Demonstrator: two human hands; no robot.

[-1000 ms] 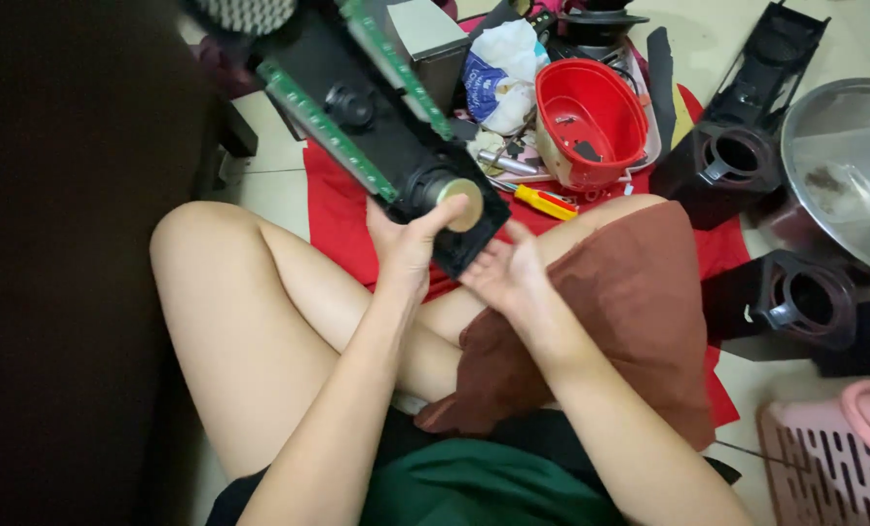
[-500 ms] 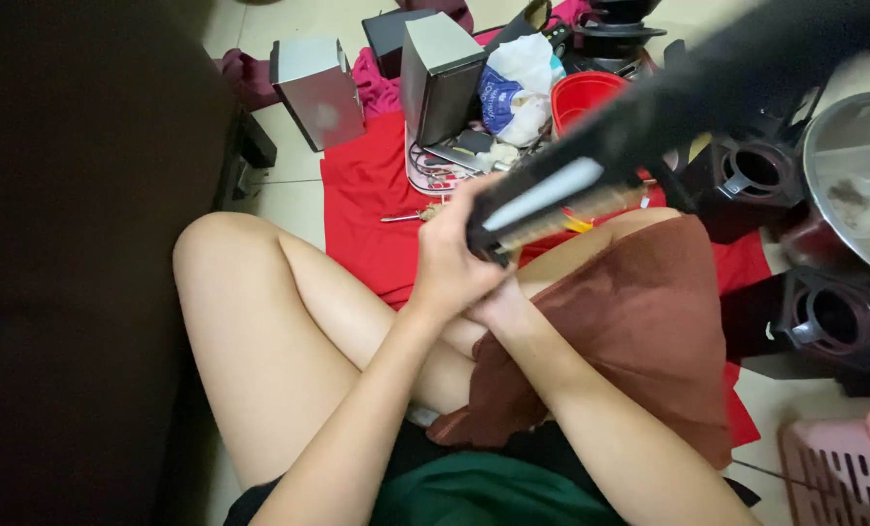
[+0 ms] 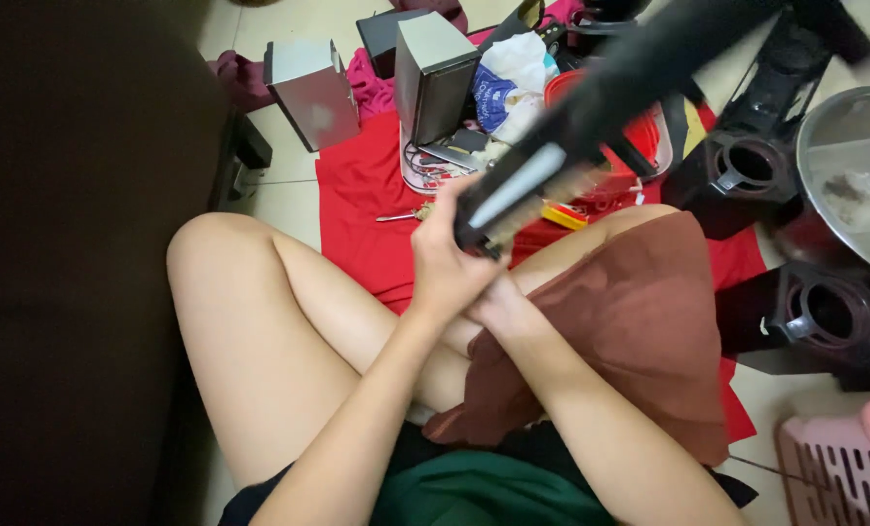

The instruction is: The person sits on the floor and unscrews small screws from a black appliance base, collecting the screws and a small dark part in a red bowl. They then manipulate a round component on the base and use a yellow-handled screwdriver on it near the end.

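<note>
I sit cross-legged on the floor and hold a long black device panel [image 3: 630, 88] up in front of me; it is blurred and slants from my hands toward the upper right. My left hand [image 3: 447, 263] grips its lower end from the left. My right hand [image 3: 498, 297] sits under and behind the left one, mostly hidden, closed on the same end. A brown cloth [image 3: 630, 341] lies over my right knee.
A red cloth [image 3: 357, 195] covers the floor ahead, with a screwdriver [image 3: 401, 214], two silver boxes [image 3: 308, 93], a red bowl [image 3: 649, 136] and a plastic bag [image 3: 513, 83] on it. Black speaker housings [image 3: 815, 312] and a metal lid [image 3: 854, 175] stand right. A pink basket [image 3: 844, 468] is bottom right.
One second ago the panel pointed up-left with its green circuit board facing me. It has swung over to the upper right, edge-on, and both hands have stayed on its lower end.
</note>
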